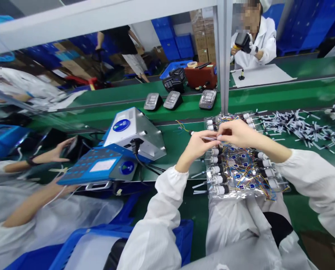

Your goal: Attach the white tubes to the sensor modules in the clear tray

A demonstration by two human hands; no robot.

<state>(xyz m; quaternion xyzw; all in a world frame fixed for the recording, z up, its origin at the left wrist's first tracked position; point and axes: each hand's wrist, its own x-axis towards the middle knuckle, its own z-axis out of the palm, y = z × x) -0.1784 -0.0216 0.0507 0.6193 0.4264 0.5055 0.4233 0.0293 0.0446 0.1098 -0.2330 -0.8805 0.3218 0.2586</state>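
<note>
My left hand (199,147) is closed, pinching a thin whitish strip or tube (209,138) between thumb and fingers. My right hand (236,133) meets it at the strip's end, fingertips pressed together; what they hold is too small to make out. Just behind my left hand, a small dark-and-white part (191,132) with coloured wires pokes out. Under both hands lies a clear plastic tray (226,194) with several white-and-black cylinders (219,189), small blue circuit boards (241,186) and tangled wires. It reaches over the table's front edge above my lap.
A pile of small black parts with white strips (302,127) lies to the right. On the left stand a metal-and-blue test device (139,131) and a co-worker's hand (55,153). Display monitors (207,99) line the ledge beside a metal post (224,56). Another person stands across.
</note>
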